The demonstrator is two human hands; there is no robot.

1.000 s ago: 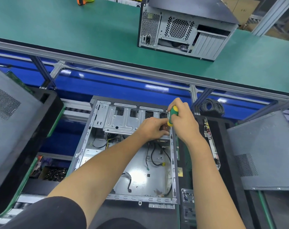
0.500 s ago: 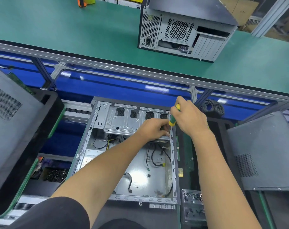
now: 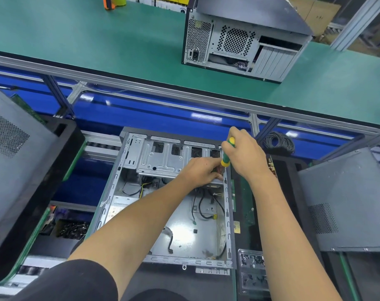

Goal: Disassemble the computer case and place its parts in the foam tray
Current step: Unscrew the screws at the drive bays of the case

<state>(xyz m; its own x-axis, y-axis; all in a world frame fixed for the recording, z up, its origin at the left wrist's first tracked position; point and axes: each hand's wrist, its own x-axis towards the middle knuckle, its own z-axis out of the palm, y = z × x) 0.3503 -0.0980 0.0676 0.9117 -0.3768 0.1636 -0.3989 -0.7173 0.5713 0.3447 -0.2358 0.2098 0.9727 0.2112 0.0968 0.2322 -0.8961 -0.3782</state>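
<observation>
The open computer case (image 3: 180, 235) lies flat in front of me, with loose cables on its floor. A metal drive cage (image 3: 161, 159) spans its far end. My right hand (image 3: 245, 155) grips a green and yellow screwdriver (image 3: 227, 153), held upright at the cage's right end by the case's side rail. My left hand (image 3: 200, 172) reaches across the case, its fingers curled round the screwdriver's lower end, so the tip is hidden. A black foam tray (image 3: 293, 192) right of the case holds a green circuit board (image 3: 247, 205).
A grey side panel (image 3: 347, 203) lies on the right tray. Another panel (image 3: 11, 153) leans on a black tray (image 3: 43, 181) at left. A second case (image 3: 245, 38) stands on the green bench (image 3: 98, 40) beyond. A cable coil (image 3: 279, 142) and a screw bin (image 3: 72, 230) are nearby.
My right hand has shifted its hold on the screwdriver handle, as if turning it. The left hand stays at the tip, and the case has not moved.
</observation>
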